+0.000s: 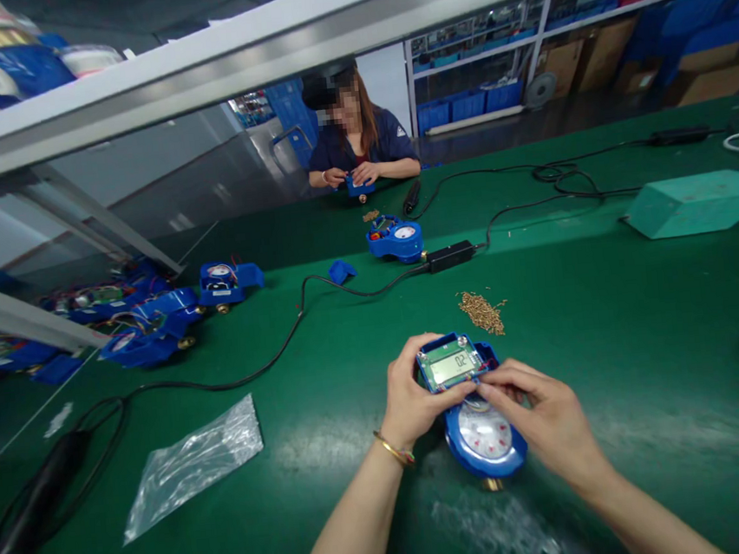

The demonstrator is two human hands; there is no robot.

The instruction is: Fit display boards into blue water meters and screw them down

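A blue water meter (486, 436) with a round clear dial lies on the green table in front of me. Above its dial, my left hand (413, 390) grips a small blue housing with a green circuit board and a lit display (451, 365), tilted toward me. My right hand (531, 401) is at the housing's lower right edge, thumb and fingers pinched together near thin red wires. Whatever lies between those fingertips is hidden. Just beyond the meter is a pile of small brass screws (481, 312).
A clear plastic bag (195, 464) and a black electric screwdriver (38, 500) lie to the left. Its cable crosses the table. Several blue meters (152, 328) stand at left, another meter (396, 240) farther back. A green box (695, 204) sits at right. A co-worker (359, 134) sits opposite.
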